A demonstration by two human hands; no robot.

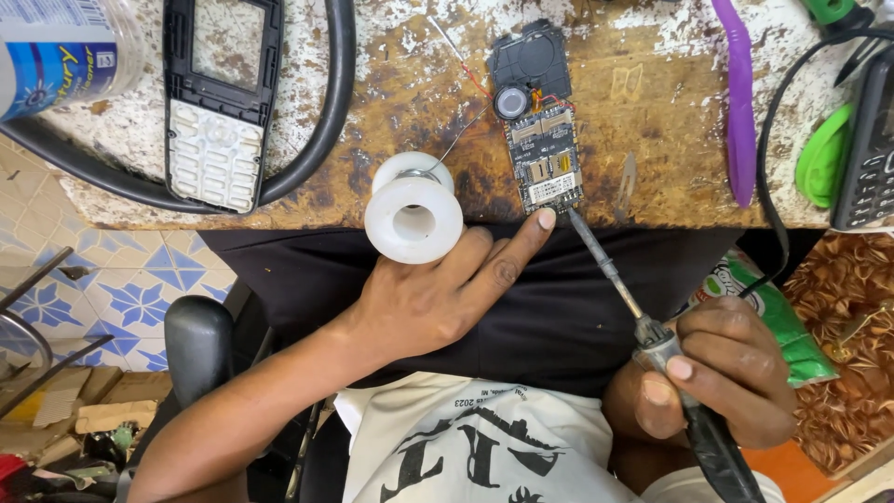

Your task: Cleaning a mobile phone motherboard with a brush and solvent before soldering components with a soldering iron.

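Note:
My left hand (447,289) reaches up to the worn wooden bench (652,121), its index fingertip pressing the lower edge of a phone circuit board (545,158) with a round speaker and red wires at its top. A white solder spool (413,212) rests against that hand's thumb side, its thin wire running up toward the board. My right hand (717,368) grips a soldering iron (643,321) by its black handle, and the tip points at the board's lower right corner, close to my left fingertip.
A phone front cover with keypad (219,102) lies at the left inside a loop of black cable (337,93). A plastic bottle (65,47) stands far left. A purple tool (740,102), a green object (819,158) and a black keypad phone (871,149) lie at the right.

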